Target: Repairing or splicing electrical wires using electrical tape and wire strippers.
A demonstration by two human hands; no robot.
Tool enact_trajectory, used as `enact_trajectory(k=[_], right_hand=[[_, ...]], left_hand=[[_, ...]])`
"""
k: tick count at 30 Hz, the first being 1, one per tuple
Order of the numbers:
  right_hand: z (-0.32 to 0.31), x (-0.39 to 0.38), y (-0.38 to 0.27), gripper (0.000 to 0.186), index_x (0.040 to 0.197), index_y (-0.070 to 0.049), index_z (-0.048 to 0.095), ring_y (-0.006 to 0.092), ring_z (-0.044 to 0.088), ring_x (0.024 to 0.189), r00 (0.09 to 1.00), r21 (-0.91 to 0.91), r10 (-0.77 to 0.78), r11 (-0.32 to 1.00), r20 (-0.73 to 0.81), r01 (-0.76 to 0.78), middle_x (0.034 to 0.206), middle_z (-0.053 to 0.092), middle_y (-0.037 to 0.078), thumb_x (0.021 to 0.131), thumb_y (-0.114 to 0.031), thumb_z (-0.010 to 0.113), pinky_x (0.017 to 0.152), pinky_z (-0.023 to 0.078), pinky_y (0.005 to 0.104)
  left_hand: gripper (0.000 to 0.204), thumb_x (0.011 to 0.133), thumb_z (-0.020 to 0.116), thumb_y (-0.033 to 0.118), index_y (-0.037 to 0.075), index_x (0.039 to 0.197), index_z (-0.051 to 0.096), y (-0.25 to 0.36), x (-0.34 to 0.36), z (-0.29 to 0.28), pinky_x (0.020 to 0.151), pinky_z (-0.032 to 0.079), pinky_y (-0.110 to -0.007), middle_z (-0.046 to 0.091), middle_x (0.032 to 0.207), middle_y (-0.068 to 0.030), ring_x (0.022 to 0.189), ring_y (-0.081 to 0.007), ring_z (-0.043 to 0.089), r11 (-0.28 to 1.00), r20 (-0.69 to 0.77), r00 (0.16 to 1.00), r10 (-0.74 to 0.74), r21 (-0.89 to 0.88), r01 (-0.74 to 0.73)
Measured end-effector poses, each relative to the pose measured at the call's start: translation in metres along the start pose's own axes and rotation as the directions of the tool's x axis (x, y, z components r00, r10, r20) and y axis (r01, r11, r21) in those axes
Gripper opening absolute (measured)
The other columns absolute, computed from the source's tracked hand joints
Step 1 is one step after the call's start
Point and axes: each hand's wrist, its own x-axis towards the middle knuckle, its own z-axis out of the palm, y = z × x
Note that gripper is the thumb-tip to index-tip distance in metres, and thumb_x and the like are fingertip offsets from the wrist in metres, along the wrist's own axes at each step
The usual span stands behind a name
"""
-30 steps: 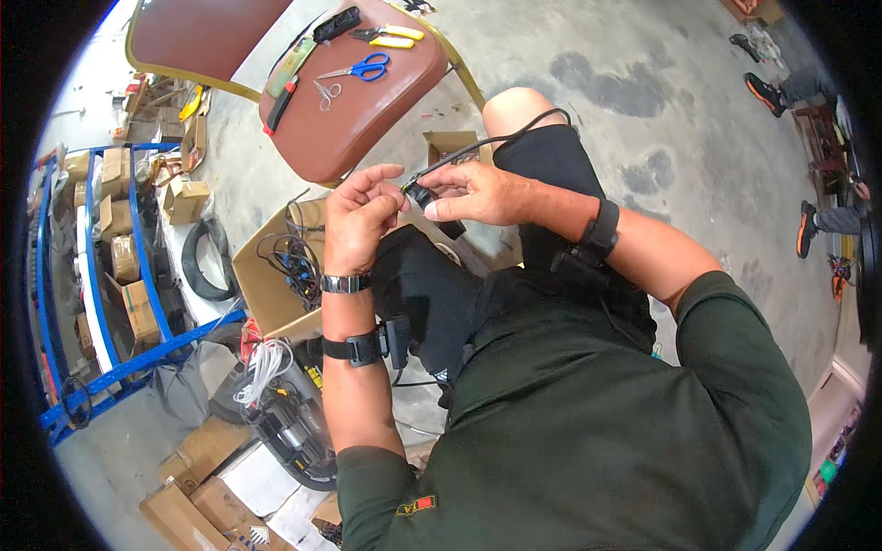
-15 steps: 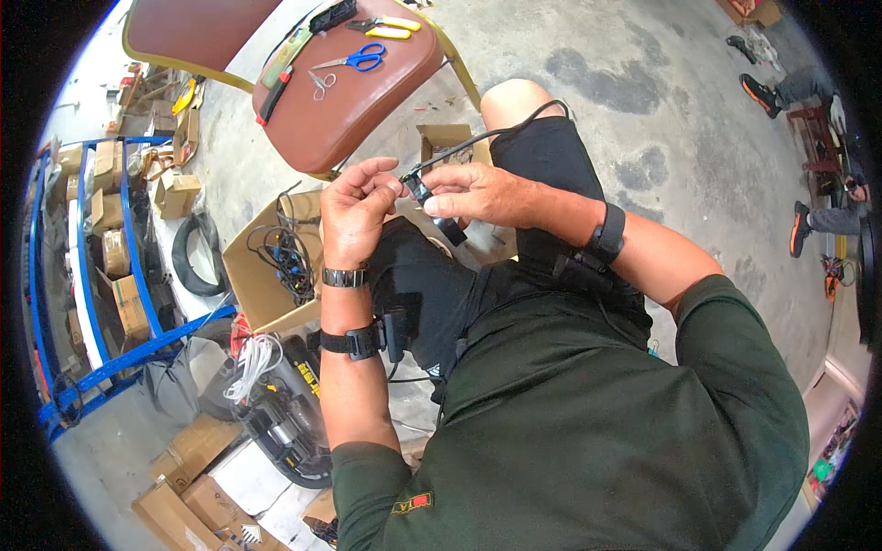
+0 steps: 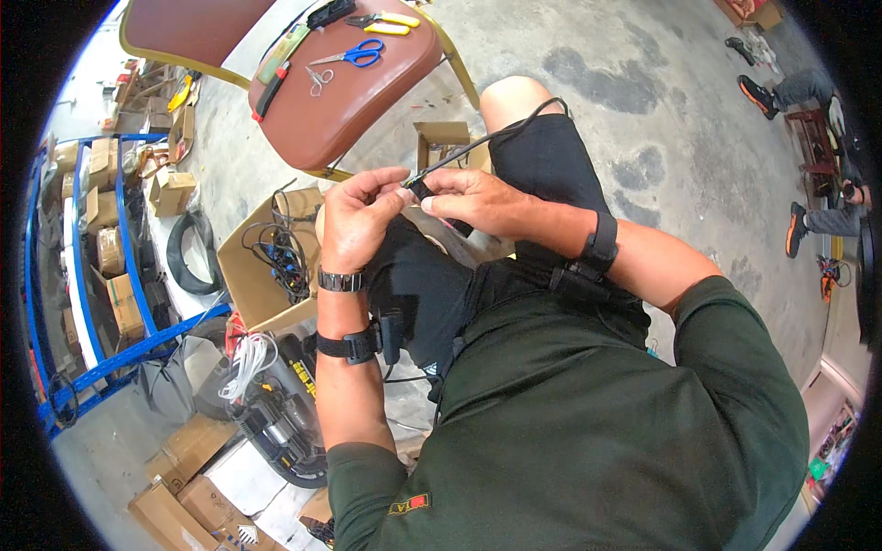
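Observation:
A small black block-like connector (image 3: 419, 189) is between my hands, above my lap. My right hand (image 3: 491, 204) pinches it between thumb and fingers. A black cable (image 3: 478, 142) runs from the connector up over my right knee, with small light-coloured wire ends at the join. My left hand (image 3: 356, 219) is closed in a pinch at the connector's left side, thumb against forefinger. What lies between those fingertips is too small to make out.
Ahead stands a brown chair (image 3: 358, 101) bearing blue scissors (image 3: 354, 55), small scissors (image 3: 320, 83), yellow-handled pliers (image 3: 386, 22) and a red-black cutter (image 3: 272, 90). A carton (image 3: 253, 298) of cables is at left, near blue shelving (image 3: 138, 248). Another person's legs (image 3: 804, 87) show far right.
My right fingers have turned and closed in round the connector, bringing it closer to my left thumb. The dark piece that hung below my right hand is now hidden.

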Motion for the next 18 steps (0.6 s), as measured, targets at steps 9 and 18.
enact_trajectory(k=[9, 18], right_hand=[[0.01, -0.002, 0.015, 0.032, 0.126, -0.002, 0.055, 0.0085, 0.054, 0.108, 1.0, 0.183, -0.02, 0.983, 0.009, 0.018, 0.112, 0.059, 0.001, 0.096, -0.009, 0.061, 0.093, 0.046, 0.0265], [0.008, -0.014, 0.015, 0.033, 0.115, 0.003, 0.057, 0.0127, 0.057, 0.099, 0.999, 0.05, -0.041, 0.998, -0.02, 0.042, 0.107, 0.063, 0.007, 0.089, -0.015, 0.068, 0.087, 0.047, 0.0309]], left_hand=[[0.018, 0.084, 0.067, -0.001, -0.003, 0.101, 0.072, -0.014, 0.004, 0.001, 0.06, 0.044, -0.019, 0.068, 0.081, -0.0012, 0.067, -0.0047, 0.056, 1.0, -0.081, 0.996, -0.019, -0.002, 0.019], [0.021, 0.079, 0.075, 0.003, -0.001, 0.1, 0.072, -0.009, 0.003, 0.005, 0.063, 0.043, -0.023, 0.061, 0.078, 0.0021, 0.069, -0.0068, 0.053, 0.977, 0.049, 0.999, 0.015, 0.21, -0.025]])
